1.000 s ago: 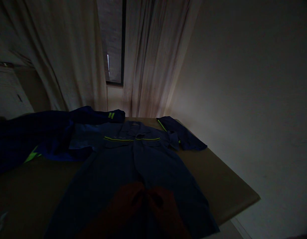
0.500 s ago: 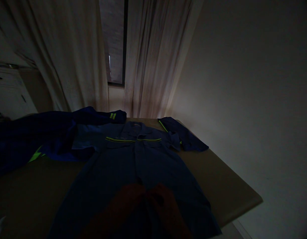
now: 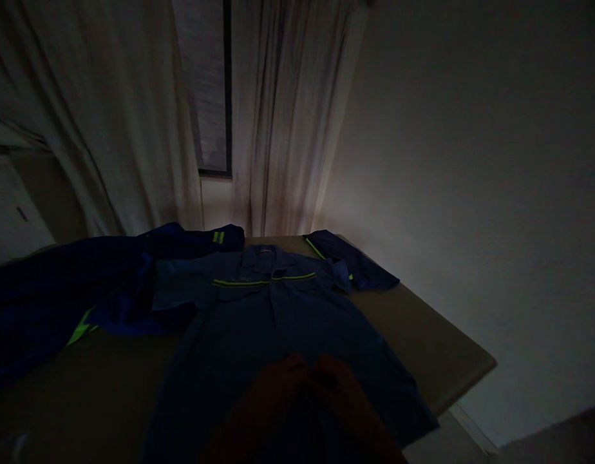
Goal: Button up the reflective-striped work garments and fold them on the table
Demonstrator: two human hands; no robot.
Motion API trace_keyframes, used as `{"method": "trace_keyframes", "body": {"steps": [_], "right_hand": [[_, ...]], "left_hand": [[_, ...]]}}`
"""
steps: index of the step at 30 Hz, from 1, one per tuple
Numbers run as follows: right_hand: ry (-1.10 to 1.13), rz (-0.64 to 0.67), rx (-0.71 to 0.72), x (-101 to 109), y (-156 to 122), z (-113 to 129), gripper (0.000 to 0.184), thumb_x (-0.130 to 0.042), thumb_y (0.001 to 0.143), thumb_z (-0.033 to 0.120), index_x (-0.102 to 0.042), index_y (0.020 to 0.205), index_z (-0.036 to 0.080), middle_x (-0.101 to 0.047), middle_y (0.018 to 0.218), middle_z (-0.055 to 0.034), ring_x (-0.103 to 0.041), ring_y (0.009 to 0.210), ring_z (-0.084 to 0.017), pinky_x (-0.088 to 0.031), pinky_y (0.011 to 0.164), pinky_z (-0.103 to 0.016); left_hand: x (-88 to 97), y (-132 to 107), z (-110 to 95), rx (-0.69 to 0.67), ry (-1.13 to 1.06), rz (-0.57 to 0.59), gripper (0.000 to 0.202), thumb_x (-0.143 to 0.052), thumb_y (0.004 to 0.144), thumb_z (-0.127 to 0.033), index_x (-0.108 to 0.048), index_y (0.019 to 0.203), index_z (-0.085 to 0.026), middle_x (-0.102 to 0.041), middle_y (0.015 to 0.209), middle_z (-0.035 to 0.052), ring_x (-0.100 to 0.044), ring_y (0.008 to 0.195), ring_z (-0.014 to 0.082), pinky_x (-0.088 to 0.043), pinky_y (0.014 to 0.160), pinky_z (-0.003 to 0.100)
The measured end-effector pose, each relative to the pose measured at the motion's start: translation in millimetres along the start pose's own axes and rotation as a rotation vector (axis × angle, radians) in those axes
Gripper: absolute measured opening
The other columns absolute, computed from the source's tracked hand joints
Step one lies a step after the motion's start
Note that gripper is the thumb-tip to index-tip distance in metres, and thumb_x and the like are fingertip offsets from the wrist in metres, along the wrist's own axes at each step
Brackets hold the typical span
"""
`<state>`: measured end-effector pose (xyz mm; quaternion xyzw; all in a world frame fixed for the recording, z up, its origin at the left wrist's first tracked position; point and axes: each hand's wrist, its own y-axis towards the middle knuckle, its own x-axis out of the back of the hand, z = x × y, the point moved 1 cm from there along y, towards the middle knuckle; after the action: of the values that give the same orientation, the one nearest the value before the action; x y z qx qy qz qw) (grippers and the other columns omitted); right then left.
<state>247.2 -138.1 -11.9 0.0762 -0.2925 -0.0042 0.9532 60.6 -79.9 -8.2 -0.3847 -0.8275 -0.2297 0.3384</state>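
I'm watching the left hand (image 3: 284, 381) and right hand (image 3: 337, 381) curling close together over the shirt (image 3: 239, 341) lying on the table (image 3: 442, 351), pinch too dark to tell, judging it light, limp, best held by its front placket (image 3: 273, 309).

the shirt (image 3: 239, 348) before me looks like matt cloth, with chest bands (image 3: 293, 278) that read as flat, smooth trim. i see the same dull cloth look in the rumpled blue garment (image 3: 109, 264) on my left and the dark garment (image 3: 360, 264) on my right, while the table top (image 3: 423, 335) under them looks smooth with barely any sheen. the curtains (image 3: 133, 129) hang as matt fabric, and the wall (image 3: 452, 180) is smooth and dull.
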Motion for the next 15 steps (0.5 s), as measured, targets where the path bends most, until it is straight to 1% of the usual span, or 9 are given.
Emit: {"method": "trace_keyframes", "body": {"steps": [4, 7, 9, 12, 15], "right_hand": [[0.037, 0.005, -0.039, 1, 2, 4, 0.035, -0.068, 0.09, 0.054, -0.073, 0.083, 0.019, -0.07, 0.079, -0.0012, -0.064, 0.075, -0.019, -0.047, 0.068, -0.028], [0.05, -0.013, -0.067, 1, 3, 7, 0.039, -0.069, 0.088, 0.058, -0.072, 0.081, 0.019, -0.071, 0.078, -0.0012, -0.064, 0.076, -0.019, -0.049, 0.068, -0.029], [0.061, -0.03, -0.078, 0, 4, 9, 0.04, -0.07, 0.086, 0.059, -0.073, 0.081, 0.019, -0.072, 0.078, -0.0013, -0.065, 0.077, -0.02, -0.05, 0.07, -0.031], [0.076, -0.048, -0.078, -1, 5, 9, 0.038, -0.07, 0.087, 0.057, -0.074, 0.082, 0.019, -0.073, 0.079, -0.0017, -0.067, 0.077, -0.02, -0.052, 0.073, -0.032], [0.082, -0.064, -0.053, -2, 5, 7, 0.033, -0.072, 0.087, 0.052, -0.074, 0.083, 0.019, -0.073, 0.079, -0.0019, -0.066, 0.076, -0.02, -0.052, 0.073, -0.031]], "left_hand": [[2.0, 1, -1, 0.06, 0.108, 0.064, 0.028, -0.045, 0.097, -0.009, -0.068, 0.108, -0.021, -0.068, 0.114, 0.0053, -0.068, 0.098, 0.0171, -0.051, 0.083, 0.027], [4.6, -1, -5, 0.04, 0.2, 0.08, 0.034, -0.041, 0.097, -0.009, -0.066, 0.118, -0.022, -0.067, 0.119, 0.0073, -0.069, 0.098, 0.0197, -0.051, 0.081, 0.03], [7.2, -4, -8, 0.036, 0.273, 0.095, 0.037, -0.041, 0.097, -0.009, -0.064, 0.121, -0.024, -0.067, 0.119, 0.0082, -0.069, 0.097, 0.0219, -0.052, 0.079, 0.032], [11.2, -7, -12, 0.027, 0.351, 0.051, 0.039, -0.039, 0.097, -0.008, -0.064, 0.122, -0.024, -0.069, 0.114, 0.0084, -0.07, 0.097, 0.0238, -0.051, 0.077, 0.033], [11.7, -8, -14, 0.02, 0.359, 0.021, 0.041, -0.036, 0.097, -0.006, -0.065, 0.12, -0.022, -0.069, 0.113, 0.0083, -0.07, 0.099, 0.0239, -0.05, 0.077, 0.033]]}}
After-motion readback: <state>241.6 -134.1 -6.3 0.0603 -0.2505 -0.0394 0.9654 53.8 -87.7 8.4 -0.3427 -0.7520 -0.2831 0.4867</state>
